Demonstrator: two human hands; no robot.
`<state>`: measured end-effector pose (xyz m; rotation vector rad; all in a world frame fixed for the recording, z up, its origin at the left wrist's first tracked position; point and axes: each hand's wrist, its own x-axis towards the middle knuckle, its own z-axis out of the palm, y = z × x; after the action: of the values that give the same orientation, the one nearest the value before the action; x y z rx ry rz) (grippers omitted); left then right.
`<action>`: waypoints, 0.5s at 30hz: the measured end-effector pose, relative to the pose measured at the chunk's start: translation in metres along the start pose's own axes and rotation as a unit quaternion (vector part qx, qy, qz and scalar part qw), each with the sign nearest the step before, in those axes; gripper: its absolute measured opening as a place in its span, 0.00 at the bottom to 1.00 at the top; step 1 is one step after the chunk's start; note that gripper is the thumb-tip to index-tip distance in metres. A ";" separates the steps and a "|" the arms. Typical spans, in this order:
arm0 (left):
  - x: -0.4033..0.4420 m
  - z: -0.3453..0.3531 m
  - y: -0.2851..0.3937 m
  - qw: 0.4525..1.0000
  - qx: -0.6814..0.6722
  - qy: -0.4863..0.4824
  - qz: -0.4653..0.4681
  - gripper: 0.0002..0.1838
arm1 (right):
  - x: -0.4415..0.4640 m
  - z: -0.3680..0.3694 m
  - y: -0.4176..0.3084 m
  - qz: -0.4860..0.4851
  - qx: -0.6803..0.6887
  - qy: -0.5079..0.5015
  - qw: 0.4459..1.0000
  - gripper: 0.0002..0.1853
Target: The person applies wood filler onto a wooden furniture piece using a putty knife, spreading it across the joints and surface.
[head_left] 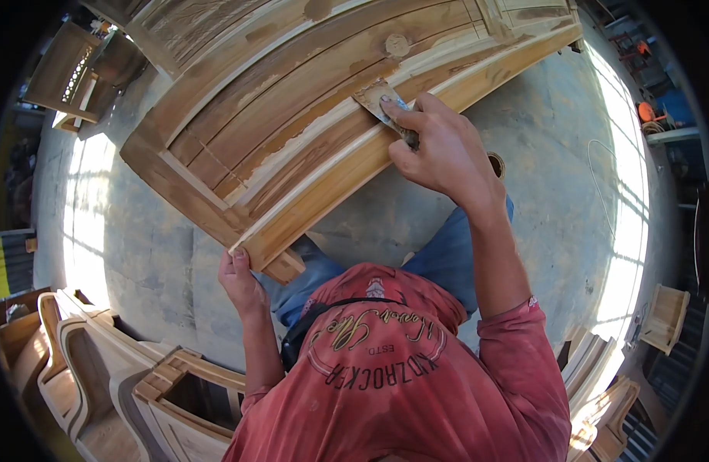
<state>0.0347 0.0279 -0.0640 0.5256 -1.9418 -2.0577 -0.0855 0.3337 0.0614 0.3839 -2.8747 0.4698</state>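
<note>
A large wooden panel piece [293, 115] with grooved boards and a thick front rail [331, 196] lies tilted across my lap area. Brown filler is smeared along the seam beside its grooved boards. My right hand [447, 154] is closed around a putty knife [377, 102], index finger pressed along the filler-stained blade. The blade's edge rests on the panel near the filler streak. My left hand [243, 283] pinches the panel's near left corner, thumb on top; its other fingers are partly hidden.
Curved wooden furniture parts [85, 385] stand at the lower left, beside a wooden frame [189, 385]. A wooden cabinet piece [62, 73] is at the upper left. An open can [496, 164] sits on the concrete floor [547, 200] behind my right wrist. More wooden parts [605, 416] lie lower right.
</note>
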 end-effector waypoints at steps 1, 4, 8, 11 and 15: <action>0.001 -0.002 -0.001 1.000 0.000 0.000 0.001 0.15 | 0.001 0.000 0.001 0.000 0.000 0.001 1.000 0.23; 0.001 -0.008 -0.006 1.000 0.001 -0.009 -0.008 0.15 | 0.004 -0.002 0.008 0.009 0.034 0.042 0.999 0.23; 0.001 -0.007 -0.005 1.000 0.002 -0.004 -0.014 0.15 | 0.004 -0.002 0.014 0.015 0.023 0.029 0.999 0.24; 0.000 -0.002 -0.001 1.000 0.001 0.002 -0.013 0.15 | 0.005 -0.003 0.019 0.017 -0.001 0.006 1.000 0.24; -0.002 0.010 0.012 0.999 -0.025 0.024 -0.013 0.14 | 0.011 0.001 0.029 0.019 0.049 0.081 0.995 0.25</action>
<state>0.0317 0.0368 -0.0511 0.5874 -1.8607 -2.0845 -0.1039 0.3571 0.0545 0.2928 -2.7141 0.6217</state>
